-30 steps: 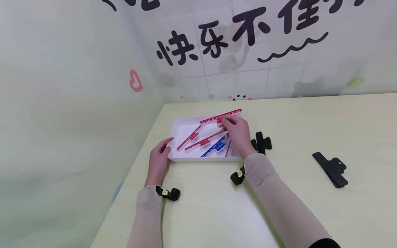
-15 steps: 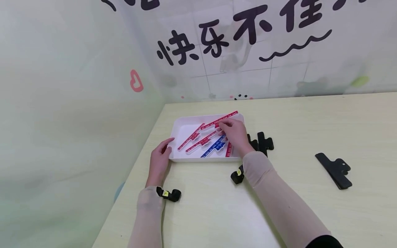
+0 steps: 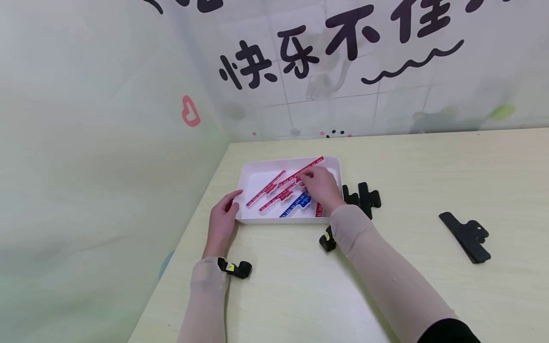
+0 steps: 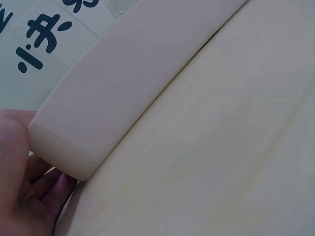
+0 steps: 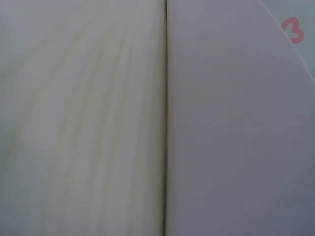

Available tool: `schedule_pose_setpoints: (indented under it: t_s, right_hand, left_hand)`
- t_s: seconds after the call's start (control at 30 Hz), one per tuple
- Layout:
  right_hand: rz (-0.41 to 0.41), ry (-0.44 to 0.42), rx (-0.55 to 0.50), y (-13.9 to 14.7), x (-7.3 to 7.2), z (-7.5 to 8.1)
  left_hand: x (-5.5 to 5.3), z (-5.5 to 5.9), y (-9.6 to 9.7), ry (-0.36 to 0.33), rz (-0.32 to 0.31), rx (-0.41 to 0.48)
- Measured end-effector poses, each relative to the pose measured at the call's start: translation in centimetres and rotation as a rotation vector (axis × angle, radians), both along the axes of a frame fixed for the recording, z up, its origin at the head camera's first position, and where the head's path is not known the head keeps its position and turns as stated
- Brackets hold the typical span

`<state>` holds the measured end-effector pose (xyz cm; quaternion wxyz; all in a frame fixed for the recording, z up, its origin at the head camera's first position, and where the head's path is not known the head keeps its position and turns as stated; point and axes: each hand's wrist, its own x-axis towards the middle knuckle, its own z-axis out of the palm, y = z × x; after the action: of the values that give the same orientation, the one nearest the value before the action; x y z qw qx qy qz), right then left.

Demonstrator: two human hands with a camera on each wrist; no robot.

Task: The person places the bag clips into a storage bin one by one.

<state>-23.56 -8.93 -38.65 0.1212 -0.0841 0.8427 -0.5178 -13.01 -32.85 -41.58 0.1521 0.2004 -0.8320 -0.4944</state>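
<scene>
Head view: red ruler (image 3: 291,176), toward one o'clock over white tray (image 3: 283,220); likely light, stiff, slick plastic, best taken at mid-length. Right hand (image 3: 322,186): fingers pinching it there. Left hand (image 3: 220,221): fingers gripping tray corner, nine o'clock.

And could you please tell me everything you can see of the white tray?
The white tray is shallow and rectangular, with rounded corners and low, smooth, plastic-looking walls. It sits open side up on the table, with red rulers and a blue ruler inside. The left hand holds it at the near left corner.
</scene>
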Motion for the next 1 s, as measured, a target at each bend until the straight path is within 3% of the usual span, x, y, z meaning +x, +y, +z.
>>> schedule_pose_setpoints:
  t_s: [0.47, 1.0]
  right_hand:
    - [0.017, -0.027, 0.055, 0.06, -0.18, 0.08]
    - [0.007, 0.005, 0.094, 0.15, -0.22, -0.15]
  left_hand:
    - [-0.10, -0.04, 0.16, 0.002, 0.000, -0.009]
    - [-0.02, -0.16, 0.05, 0.002, -0.006, -0.003]
